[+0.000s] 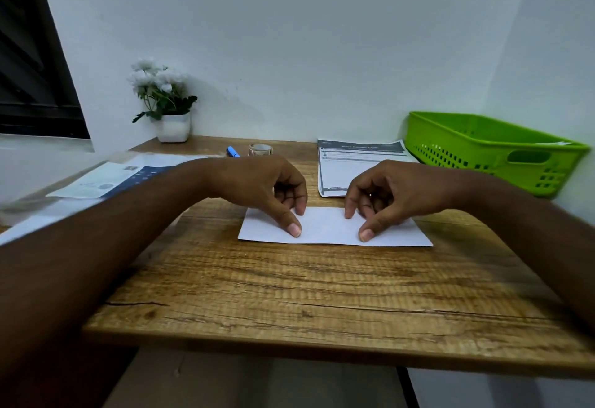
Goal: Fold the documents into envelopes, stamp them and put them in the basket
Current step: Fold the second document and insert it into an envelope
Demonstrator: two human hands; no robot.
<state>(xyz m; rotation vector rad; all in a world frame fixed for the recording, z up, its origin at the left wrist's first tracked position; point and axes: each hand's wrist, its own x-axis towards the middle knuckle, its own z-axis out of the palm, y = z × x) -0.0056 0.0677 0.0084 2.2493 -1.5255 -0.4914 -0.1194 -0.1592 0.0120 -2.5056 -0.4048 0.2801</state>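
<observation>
A folded white document [328, 228] lies flat on the wooden table [289, 295], just beyond its middle. My left hand [257, 182] holds its left half, fingers curled, with the thumb tip on top and the index tip at the far edge. My right hand [397, 188] holds the right half the same way. A stack of printed documents [354, 162] lies behind the right hand. The green plastic basket [483, 146] stands at the back right, with a white sheet edge showing inside. Printed white and blue papers or envelopes [106, 182] lie at the left.
A small round stamp or tape roll [260, 150] and a blue marker [233, 152] sit at the back centre. A white pot of white flowers [167, 101] stands at the back left by the wall. A dark window is far left.
</observation>
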